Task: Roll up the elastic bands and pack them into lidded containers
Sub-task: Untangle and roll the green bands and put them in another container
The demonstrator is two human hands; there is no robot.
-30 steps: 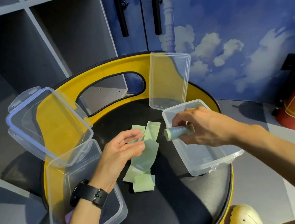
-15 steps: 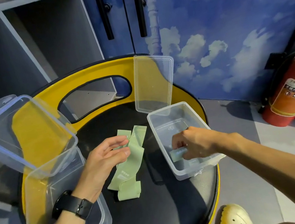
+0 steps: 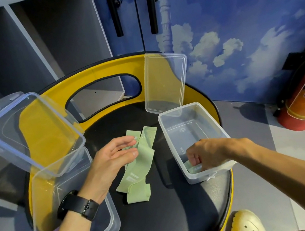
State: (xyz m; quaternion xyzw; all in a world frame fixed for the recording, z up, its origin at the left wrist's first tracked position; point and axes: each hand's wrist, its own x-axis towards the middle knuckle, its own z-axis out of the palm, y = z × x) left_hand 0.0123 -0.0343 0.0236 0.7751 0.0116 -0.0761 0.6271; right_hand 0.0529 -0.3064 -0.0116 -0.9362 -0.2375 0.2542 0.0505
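Your right hand (image 3: pixel 205 155) is down in the near corner of the right container (image 3: pixel 173 132), fingers curled on the rolled band (image 3: pixel 192 168). Your left hand (image 3: pixel 112 161), relaxed and holding nothing, hovers directly over the flat green bands (image 3: pixel 141 162), which run near-to-far.

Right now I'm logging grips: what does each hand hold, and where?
The right hand grips the rolled band inside the clear box; where is hidden. The left hand holds nothing.
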